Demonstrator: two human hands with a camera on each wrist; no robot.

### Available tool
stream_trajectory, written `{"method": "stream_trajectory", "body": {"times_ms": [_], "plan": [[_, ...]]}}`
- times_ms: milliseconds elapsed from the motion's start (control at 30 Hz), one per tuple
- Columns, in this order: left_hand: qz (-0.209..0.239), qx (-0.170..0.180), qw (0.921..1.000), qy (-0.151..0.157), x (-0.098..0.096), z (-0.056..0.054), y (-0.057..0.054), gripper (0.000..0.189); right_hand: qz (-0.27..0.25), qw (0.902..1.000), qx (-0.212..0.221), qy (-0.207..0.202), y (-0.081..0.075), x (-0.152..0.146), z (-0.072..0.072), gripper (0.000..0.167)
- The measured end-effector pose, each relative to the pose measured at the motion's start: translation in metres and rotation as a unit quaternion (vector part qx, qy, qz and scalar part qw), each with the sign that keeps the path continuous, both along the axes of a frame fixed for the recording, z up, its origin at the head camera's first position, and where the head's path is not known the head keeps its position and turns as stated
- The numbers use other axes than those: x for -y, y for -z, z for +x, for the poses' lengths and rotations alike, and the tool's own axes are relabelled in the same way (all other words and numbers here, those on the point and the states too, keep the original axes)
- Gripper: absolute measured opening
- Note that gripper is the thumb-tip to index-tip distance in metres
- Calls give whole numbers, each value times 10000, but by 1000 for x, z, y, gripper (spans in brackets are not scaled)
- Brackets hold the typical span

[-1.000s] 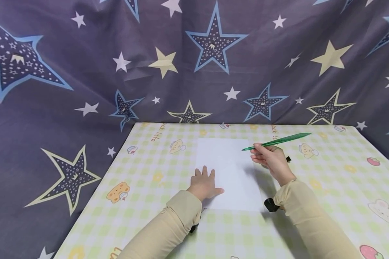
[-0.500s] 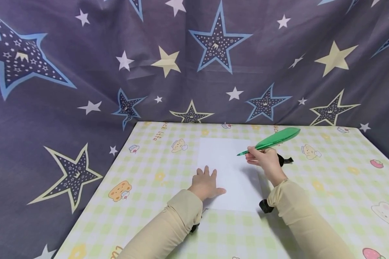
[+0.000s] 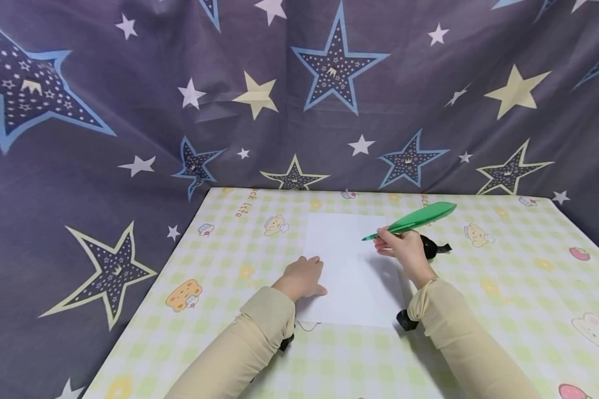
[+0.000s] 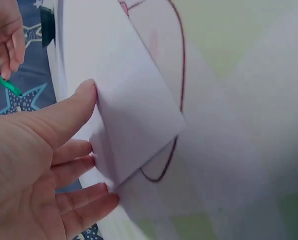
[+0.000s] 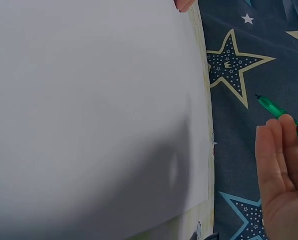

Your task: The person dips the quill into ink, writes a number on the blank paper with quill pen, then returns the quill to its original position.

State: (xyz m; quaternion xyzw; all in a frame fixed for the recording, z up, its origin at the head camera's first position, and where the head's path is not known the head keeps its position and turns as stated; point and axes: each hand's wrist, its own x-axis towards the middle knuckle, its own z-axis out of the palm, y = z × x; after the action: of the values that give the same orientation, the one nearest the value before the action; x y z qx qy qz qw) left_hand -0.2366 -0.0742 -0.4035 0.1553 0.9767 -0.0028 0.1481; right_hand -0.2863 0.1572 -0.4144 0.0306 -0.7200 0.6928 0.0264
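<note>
In the head view my right hand [image 3: 402,249] pinches a green feather pen [image 3: 419,218], its feather slanting up to the right. The pen's dark tip [image 5: 258,96] shows beyond the fingers in the right wrist view and points left, over the white sheet of paper [image 3: 354,277]. My left hand [image 3: 301,277] rests at the sheet's left edge. In the left wrist view the left thumb and fingers [image 4: 89,202] are spread, their tips on the paper [image 4: 134,125] near its corner.
A checked tablecloth with cartoon prints [image 3: 219,332] covers the table. Behind it hangs a dark curtain [image 3: 259,50] with stars. Black wrist gear [image 3: 406,320] sits at the right cuff. A printed brown outline [image 4: 182,65] runs beside the sheet's corner.
My left hand has slid left from on the sheet to its left edge, its fingers drawn closer together. The right hand has brought the pen left and lower, and the feather has turned flat-side on.
</note>
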Motion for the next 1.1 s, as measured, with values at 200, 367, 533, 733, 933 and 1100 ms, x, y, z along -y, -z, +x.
{"method": "stream_trajectory", "body": {"times_ms": [200,367,533,733,933,1100], "plan": [[71,46,9999,54,6,-1,-2,68,391,9990,217,32,-20,11,12,36],[197,-109,9997,88,6,0,-4,63,604,9978,265,90,-15,11,8,35],[348,-214,9990,172,6,1,-5,60,924,9954,200,173,-12,13,5,28],[362,-264,9987,229,5,1,-2,63,1209,9922,150,276,-10,15,3,24],[363,-338,9984,274,5,2,-2,62,1445,9886,168,395,-8,17,0,23],[384,-302,9985,226,5,3,-4,62,1635,9855,135,435,-6,17,0,22]]}}
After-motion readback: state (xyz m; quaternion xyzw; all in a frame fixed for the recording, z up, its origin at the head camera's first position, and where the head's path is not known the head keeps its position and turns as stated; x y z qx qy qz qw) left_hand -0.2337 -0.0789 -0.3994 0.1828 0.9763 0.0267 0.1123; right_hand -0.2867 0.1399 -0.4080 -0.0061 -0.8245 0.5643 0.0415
